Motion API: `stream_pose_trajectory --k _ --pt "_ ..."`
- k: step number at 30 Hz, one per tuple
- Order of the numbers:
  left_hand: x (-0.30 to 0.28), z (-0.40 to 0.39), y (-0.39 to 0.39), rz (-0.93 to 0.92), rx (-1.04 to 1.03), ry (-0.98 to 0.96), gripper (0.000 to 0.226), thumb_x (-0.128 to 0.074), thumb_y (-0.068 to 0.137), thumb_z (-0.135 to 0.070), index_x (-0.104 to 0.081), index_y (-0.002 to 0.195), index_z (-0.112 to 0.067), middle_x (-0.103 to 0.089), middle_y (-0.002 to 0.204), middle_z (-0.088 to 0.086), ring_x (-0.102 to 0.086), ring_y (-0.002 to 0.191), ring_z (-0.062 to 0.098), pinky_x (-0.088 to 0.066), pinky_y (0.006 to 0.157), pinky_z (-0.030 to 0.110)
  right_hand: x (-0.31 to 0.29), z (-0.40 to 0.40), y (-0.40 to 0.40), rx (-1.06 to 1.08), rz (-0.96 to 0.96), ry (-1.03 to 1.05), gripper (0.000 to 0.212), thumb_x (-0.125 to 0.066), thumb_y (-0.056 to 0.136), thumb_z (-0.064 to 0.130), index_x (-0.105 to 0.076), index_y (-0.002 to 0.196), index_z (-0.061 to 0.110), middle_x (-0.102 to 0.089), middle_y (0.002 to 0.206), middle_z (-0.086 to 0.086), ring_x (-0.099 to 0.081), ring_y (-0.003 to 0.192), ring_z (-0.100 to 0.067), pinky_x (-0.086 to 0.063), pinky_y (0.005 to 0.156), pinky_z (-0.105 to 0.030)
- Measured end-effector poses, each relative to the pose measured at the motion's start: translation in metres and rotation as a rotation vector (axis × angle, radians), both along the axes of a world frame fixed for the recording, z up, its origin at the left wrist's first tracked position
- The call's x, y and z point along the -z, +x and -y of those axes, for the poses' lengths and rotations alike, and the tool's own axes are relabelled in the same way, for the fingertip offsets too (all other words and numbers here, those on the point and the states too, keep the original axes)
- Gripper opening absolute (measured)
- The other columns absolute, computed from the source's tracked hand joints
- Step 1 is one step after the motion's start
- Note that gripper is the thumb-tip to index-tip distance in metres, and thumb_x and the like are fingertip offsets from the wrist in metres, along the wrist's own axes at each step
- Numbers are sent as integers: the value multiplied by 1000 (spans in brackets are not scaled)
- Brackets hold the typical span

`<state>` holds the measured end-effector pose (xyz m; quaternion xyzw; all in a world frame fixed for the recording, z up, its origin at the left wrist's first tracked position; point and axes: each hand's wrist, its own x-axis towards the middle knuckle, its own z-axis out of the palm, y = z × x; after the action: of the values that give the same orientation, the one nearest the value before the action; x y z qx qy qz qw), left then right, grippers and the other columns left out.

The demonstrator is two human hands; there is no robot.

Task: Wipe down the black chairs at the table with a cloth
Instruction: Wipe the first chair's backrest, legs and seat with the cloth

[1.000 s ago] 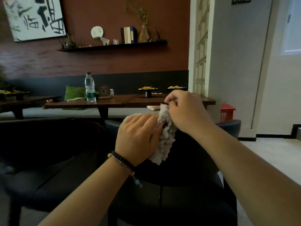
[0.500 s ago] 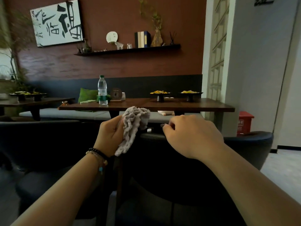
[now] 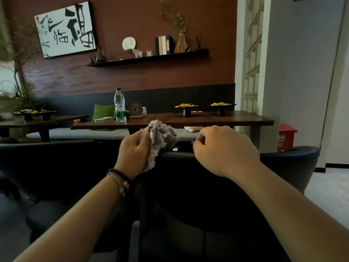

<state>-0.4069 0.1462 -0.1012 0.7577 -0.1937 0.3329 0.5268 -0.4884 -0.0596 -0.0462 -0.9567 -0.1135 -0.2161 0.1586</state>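
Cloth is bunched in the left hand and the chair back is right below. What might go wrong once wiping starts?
1. The cloth is wadded in the left hand, so it may only touch the chair in a small patch and miss spots.
2. The right hand is curled at the top of the chair back; a wipe along that edge could run into it.
3. The table just beyond holds a bottle, so a long stroke forward might reach it.
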Motion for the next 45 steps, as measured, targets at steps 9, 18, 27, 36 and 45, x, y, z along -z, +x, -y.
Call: stream_pose_trajectory --k 9,18,27,36,45 --pt "-2 70 -76 263 57 245 33 -38 93 -53 -61 91 -30 -65 85 -10 -63 82 16 -52 74 48 -2 9 -3 -303 259 789 15 -53 96 13 -66 100 20 -68 94 7 -65 90 -6 -51 80 -19" --pt "-31 30 -90 -283 779 -564 55 -43 86 -41 -52 126 -4 -63 125 17 -61 117 25 -47 96 33 33 1 -49 -334 408 -55 60 -64 80 55 -54 129 21 -56 125 2 -50 114 -13 -45 95 -33" --pt "-18 49 -91 144 309 230 31 -49 92 -31 -48 123 -33 -58 124 -13 -55 116 0 -50 92 21 72 62 -71 58 722 106 38 -69 83 29 -67 108 0 -67 103 -17 -64 93 -32 -53 82 -43" --pt "-23 136 -83 324 -296 946 44 -14 92 -48 -42 69 -23 -58 67 -3 -53 56 16 -49 57 31 96 75 -44 151 670 308 74 -45 89 62 -23 152 31 -28 152 -12 -34 137 -27 -42 105 -49" --pt "-10 141 -79 569 -288 652 51 -29 97 -38 -38 49 -23 -33 40 -10 -28 32 7 -20 42 17 112 138 1 378 702 1222 14 -50 101 24 -56 105 13 -60 95 1 -62 92 -10 -46 68 -9"
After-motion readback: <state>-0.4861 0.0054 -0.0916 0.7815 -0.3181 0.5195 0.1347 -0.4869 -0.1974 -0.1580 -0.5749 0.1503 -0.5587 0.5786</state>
